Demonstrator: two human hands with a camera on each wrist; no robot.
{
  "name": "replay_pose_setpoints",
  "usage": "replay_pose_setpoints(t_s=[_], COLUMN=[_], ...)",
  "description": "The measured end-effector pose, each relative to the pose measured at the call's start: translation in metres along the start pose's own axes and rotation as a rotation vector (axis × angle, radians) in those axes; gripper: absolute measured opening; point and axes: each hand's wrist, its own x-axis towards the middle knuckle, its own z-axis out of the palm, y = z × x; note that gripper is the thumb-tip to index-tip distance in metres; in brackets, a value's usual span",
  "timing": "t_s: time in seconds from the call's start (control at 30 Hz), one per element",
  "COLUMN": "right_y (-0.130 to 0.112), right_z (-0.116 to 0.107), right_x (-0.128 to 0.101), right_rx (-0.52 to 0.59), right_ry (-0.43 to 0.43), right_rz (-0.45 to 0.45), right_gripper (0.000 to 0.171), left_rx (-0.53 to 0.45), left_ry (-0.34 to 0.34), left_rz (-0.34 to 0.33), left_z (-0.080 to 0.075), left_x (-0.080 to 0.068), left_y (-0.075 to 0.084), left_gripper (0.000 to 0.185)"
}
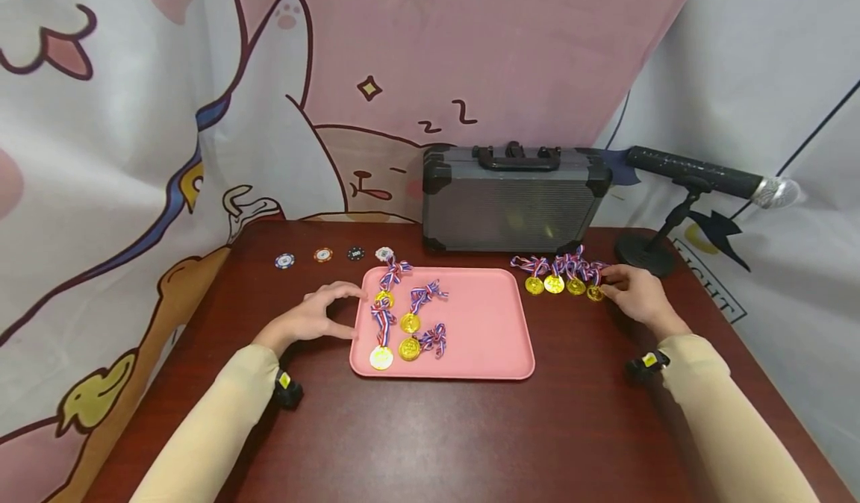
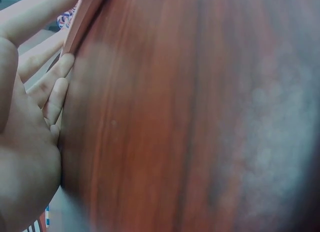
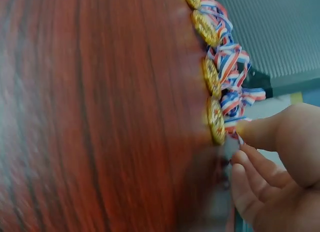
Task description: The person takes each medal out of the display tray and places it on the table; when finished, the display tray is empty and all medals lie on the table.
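Behind the medal row stands a case, microphone beside it.

my long cream sleeves cut off below, a round gold medal near the upper left corner of the pink rectangular tray partly hidden under a red-white-and-blue striped ribbon, its embossing too small for me to read

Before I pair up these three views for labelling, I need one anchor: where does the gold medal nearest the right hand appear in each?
Head: the gold medal is right of centre and below mid-height, beside the right hand.
Left wrist: not in it.
Right wrist: the gold medal is right of centre, near mid-height.
Shared landmark: the dark wood tabletop, in all three.
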Motion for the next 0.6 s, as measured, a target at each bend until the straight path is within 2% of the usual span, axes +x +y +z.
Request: replay_pose_setpoints(t_s=[0.17, 0.27, 0.43, 0.5, 0.6], right_y=[-0.024, -0.046, -0.090, -0.118, -0.143], right_z=[0.000, 0.004, 0.020, 0.026, 0.044], right_x=[-0.004, -0.004, -0.001, -0.004, -0.003], right_rx=[-0.001, 0.065, 0.208, 0.264, 0.344], right_ry=[0.132, 0.143, 0.045, -0.014, -0.087], right_rz=[-0.024, -0.057, -0.163, -0.194, -0.256], right_gripper=[0.030, 0.029, 0.030, 0.029, 0.027], left_rx=[0.004, 0.000, -0.006, -0.010, -0.017], left_ry=[0.014, 0.022, 0.022, 0.022, 0.022], left_rz=[0.022, 0.028, 0.027, 0.024, 0.023], left_z=[0.001, 0.001, 0.001, 0.001, 0.002], left_x=[0.000, 0.000, 0.001, 0.000, 0.000], left_y=[0.000, -0.001, 0.000, 0.000, 0.000], left_gripper=[0.070, 0.069, 0.068, 0.068, 0.069])
